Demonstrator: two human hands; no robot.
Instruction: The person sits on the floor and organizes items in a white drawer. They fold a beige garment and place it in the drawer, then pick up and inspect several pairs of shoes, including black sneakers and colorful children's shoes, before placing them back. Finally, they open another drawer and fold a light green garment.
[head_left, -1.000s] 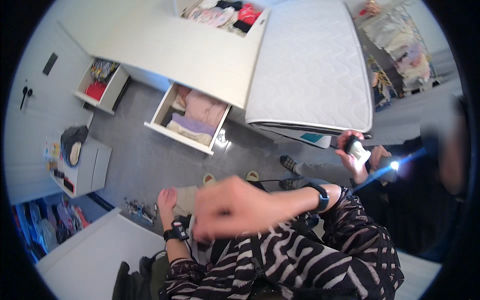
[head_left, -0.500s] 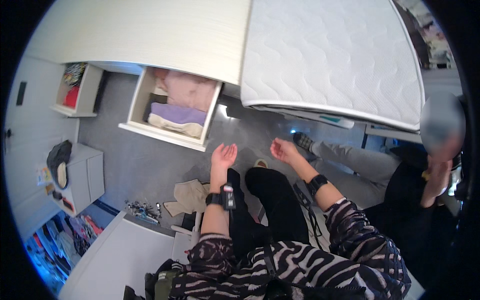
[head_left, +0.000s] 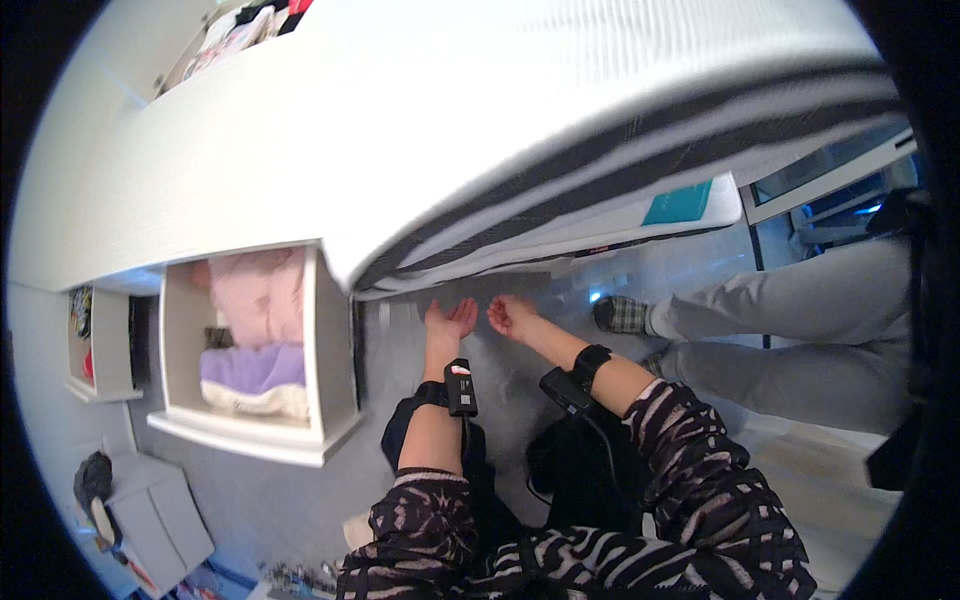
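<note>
Left arm: comes in from the lower edge, forearm bare, striped sleeve pushed to the elbow, reaching straight forward.
Left wrist: carries a black strap with a small black device on its back.
Left hand [head_left: 447,322]: held out in front, palm turned toward the other hand, fingers loosely spread and slightly curled; holds nothing.
Right arm: enters from lower right, elbow bent, forearm angled forward and toward the left; striped sleeve ends mid-forearm.
Right wrist: black band, a black device just behind it.
Right hand [head_left: 511,316]: extended, fingers open and relaxed, empty.
Spacing: hands just beside each other, fingertips near, not touching.
</note>
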